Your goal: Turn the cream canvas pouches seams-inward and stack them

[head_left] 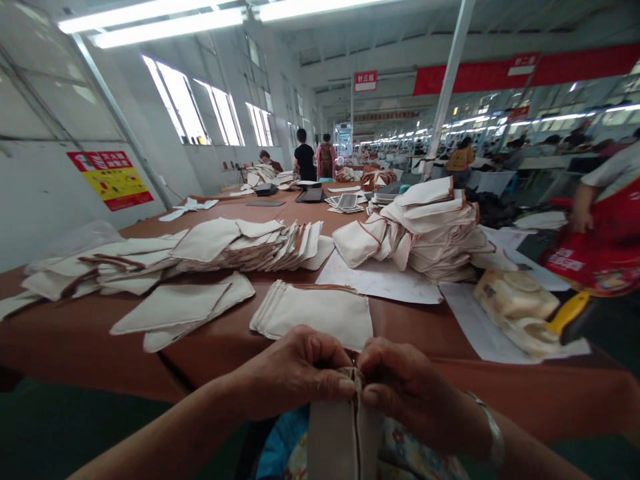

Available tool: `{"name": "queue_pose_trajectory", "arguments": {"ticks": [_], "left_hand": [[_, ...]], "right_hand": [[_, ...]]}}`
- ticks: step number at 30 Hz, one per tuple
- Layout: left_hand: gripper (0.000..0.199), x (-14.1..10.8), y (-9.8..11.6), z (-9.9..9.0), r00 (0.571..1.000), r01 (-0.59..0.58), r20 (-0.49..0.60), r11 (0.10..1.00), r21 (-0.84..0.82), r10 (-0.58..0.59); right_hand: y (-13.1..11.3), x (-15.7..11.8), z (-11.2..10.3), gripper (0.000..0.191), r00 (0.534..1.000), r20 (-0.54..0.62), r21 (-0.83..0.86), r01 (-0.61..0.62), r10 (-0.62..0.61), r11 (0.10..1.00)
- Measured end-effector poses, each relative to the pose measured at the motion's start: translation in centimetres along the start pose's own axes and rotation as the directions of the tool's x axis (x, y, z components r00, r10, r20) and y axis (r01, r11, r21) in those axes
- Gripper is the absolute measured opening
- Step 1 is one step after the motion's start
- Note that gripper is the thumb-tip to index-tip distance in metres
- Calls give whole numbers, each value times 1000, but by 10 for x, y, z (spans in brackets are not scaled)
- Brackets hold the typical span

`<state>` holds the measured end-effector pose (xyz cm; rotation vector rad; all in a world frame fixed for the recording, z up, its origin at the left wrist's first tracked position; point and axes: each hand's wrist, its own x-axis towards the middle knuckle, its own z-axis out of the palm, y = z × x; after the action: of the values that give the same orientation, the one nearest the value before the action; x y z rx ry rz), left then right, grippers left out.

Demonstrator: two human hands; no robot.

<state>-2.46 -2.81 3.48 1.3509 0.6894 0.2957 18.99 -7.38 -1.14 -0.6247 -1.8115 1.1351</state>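
Off-white cloth with a dark line down its middle hangs upright between the two hands: this is the held piece (327,437), in front of the person's lap at the near edge of the brown table (220,343). The left hand (300,370) grips its top end between thumb and bent fingers, and the right hand (400,383) pinches the same end from the other side, the thumbs almost meeting. A bracelet (493,430) circles the right wrist.

Judging by the grip, this piece is partway through handling: its two sides are drawn together at the top, while lower down they lie side by side along the dark line. Just beyond the hands lies a neat stack (320,313) of similar pale pieces, with two loose pieces (175,303) to its left. Farther back are a long row (210,240) and a tall pile (435,233) with brown edging, the latter partly on white paper (385,280). From this angle, it is hard to say which of these are finished and which are left. A yellow handle (570,312) sits by the pile, toward the right.
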Motion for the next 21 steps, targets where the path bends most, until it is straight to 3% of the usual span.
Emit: {"name": "queue_pose_trajectory", "arguments": {"ticks": [4, 6, 9, 11, 15, 21], "left_hand": [[35, 4, -2, 1, 1000, 18, 11, 1000, 9, -18], [36, 5, -3, 3, 999, 36, -1, 999, 15, -36], [31, 7, -2, 6, 995, 82, -56, 994, 66, -78], [24, 8, 0, 9, 992, 93, -98, 980, 174, -77], [18, 11, 5, 14, 984, 66, -180, 911, 406, 9], [17, 14, 0, 14, 970, 96, -243, 889, 448, 18]], "right_hand": [[5, -3, 0, 20, 991, -47, -130, -129, 124, 983], [9, -4, 0, 26, 971, -69, -54, -234, 230, 971], [15, -4, 1, 33, 935, -53, 190, -335, 350, 923], [17, -3, 2, 38, 926, -42, 275, -349, 374, 896], [13, 4, 4, 42, 939, -77, 228, -311, 335, 923], [6, 12, 0, 31, 893, -47, 174, -434, 447, 884]]}}
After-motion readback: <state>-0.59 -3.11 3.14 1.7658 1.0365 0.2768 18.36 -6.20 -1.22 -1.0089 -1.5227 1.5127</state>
